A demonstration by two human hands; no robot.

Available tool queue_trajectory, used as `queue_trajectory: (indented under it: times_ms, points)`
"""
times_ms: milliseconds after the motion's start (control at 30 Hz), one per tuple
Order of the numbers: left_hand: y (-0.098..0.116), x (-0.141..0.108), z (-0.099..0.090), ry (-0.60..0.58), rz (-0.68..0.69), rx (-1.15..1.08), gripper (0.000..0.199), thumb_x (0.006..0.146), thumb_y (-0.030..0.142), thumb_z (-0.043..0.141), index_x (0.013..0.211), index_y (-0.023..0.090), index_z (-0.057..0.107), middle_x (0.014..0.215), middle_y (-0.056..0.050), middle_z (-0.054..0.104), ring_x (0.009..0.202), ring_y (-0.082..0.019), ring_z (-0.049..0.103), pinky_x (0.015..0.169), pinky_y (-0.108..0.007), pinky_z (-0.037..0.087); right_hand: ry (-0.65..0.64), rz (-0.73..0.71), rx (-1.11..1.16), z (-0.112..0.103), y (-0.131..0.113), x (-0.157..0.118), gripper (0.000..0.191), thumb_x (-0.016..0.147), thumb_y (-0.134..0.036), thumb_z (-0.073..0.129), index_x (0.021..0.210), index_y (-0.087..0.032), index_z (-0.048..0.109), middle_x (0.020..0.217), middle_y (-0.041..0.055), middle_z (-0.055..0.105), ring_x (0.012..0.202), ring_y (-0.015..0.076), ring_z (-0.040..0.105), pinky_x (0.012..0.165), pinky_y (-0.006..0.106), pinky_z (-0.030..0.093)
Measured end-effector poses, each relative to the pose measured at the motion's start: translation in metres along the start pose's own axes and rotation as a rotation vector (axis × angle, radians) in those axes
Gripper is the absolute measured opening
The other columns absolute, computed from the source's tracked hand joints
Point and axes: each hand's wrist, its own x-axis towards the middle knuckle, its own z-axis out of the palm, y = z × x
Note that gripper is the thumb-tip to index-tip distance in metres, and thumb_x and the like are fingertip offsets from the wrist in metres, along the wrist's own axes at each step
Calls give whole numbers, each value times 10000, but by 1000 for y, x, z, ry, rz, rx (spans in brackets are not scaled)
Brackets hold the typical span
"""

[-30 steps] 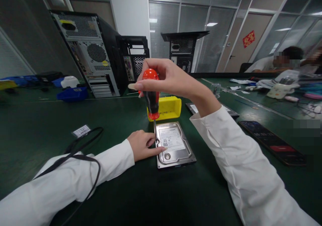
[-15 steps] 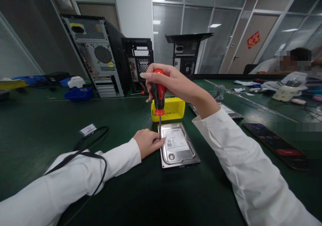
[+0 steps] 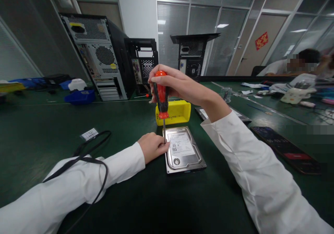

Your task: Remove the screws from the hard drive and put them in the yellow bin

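A silver hard drive (image 3: 182, 150) with a white label lies flat on the dark green table. My left hand (image 3: 153, 146) is closed at its left edge, thumb over the top and the other fingers partly hidden. In my right hand (image 3: 172, 82) is a red and black screwdriver (image 3: 162, 100), gripped round the upper handle. It stands nearly upright, with its shaft going down to the drive's left edge beside my left thumb. The tip is hidden there. Just behind the drive sits a yellow bin (image 3: 180, 112) with small dark bits inside.
Another drive (image 3: 238, 115) lies behind my right forearm, and a phone (image 3: 285, 150) lies to the right. Computer cases (image 3: 104, 56) stand at the back left and centre. A black strap (image 3: 91, 159) crosses my left sleeve near a small labelled packet (image 3: 89, 134). Another person sits far right.
My right hand has turned slightly on the screwdriver, and more of the handle's red top shows. The left hand and the hard drive keep their places; the view has shifted a little.
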Motion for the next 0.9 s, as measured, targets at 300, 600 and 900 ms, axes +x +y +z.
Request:
queue_trajectory:
  times_ms: [300,600,900]
  points:
    - [1,0,0,0,10,-35,407,867,371,401,518,178,482,431,10,457,399,-121,442,471,-233,271,-70,-79,-80,-3,1,-1,147,896,-284,457,966,-157,431,863,-8,542,752,76,594,693,196,520]
    - [2,1,0,-11,-10,-97,407,864,361,388,507,178,453,441,10,437,406,-115,426,471,-235,260,-53,-119,-136,1,-1,0,144,904,-267,446,977,-143,438,847,-6,549,749,75,592,687,188,510]
    - [-8,-5,-20,-150,170,-279,387,830,452,502,577,175,407,473,67,379,423,-75,375,455,-190,276,-11,-126,-187,-6,3,-1,156,903,-264,463,965,-121,460,807,-2,560,722,69,593,650,166,513]
